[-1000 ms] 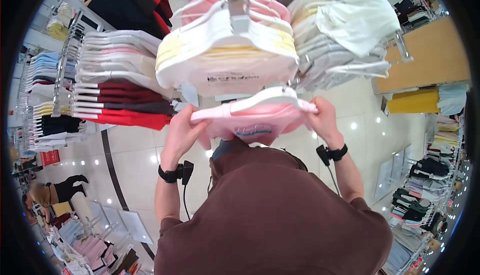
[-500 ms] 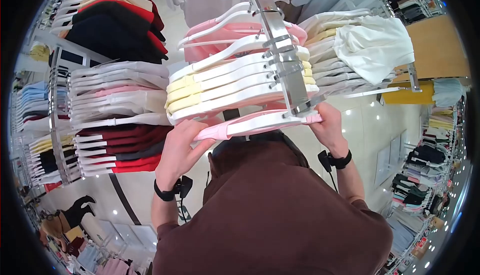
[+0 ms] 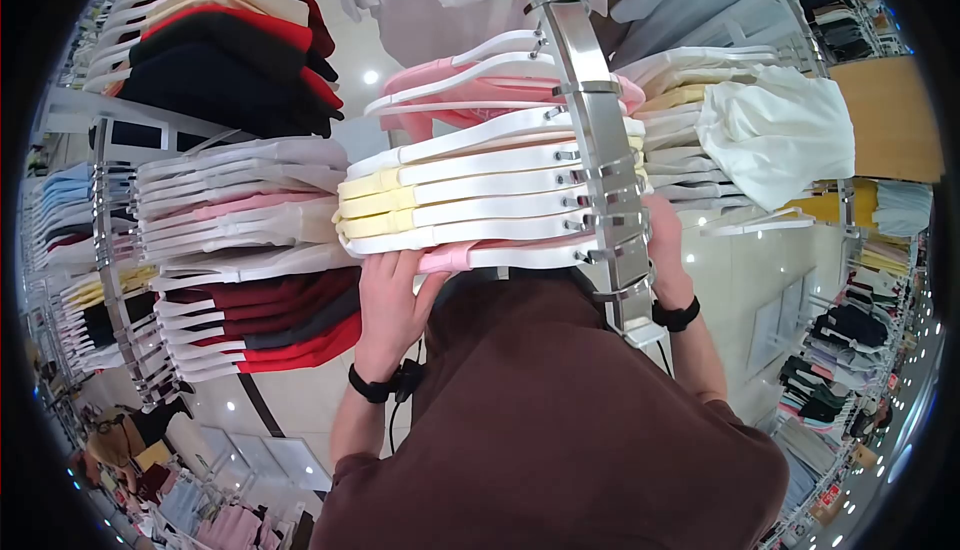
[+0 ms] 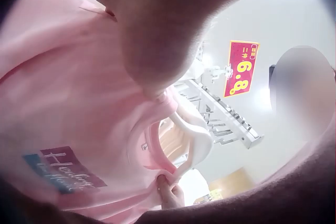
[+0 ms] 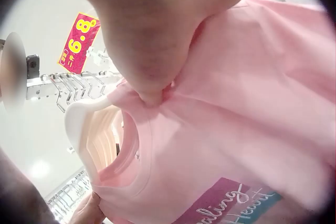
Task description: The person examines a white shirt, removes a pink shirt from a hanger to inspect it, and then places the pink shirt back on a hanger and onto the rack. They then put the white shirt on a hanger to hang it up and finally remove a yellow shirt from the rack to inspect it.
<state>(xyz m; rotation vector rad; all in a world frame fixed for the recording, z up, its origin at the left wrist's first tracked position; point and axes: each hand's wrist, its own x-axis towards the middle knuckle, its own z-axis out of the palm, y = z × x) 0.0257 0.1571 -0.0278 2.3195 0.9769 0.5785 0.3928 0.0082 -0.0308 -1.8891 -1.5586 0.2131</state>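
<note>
A pink printed shirt (image 4: 100, 129) hangs on a white hanger (image 3: 530, 256) at the front of a row of white and yellow shirts on a metal rail (image 3: 598, 120). My left hand (image 3: 392, 305) pinches the shirt at its left shoulder; its fingertips are partly behind the cloth. At the other shoulder, my right hand (image 3: 668, 245) is partly hidden behind the rail in the head view. In the right wrist view that hand (image 5: 157, 29) pinches the pink cloth beside the neckline. The hanger's hook meets the rail near its front end.
Dark red and red garments (image 3: 290, 335) hang close on the left, below pale ones (image 3: 250, 205). Right of the rail, a white garment (image 3: 780, 135) drapes over grey and beige shirts. A red price sign (image 4: 241, 69) stands above the rail. A person (image 3: 125, 440) is at far left.
Both hands have moved up toward the row with the pink shirt, which now lies close against the other hangers. The rail has swung lower and to the right in the head view.
</note>
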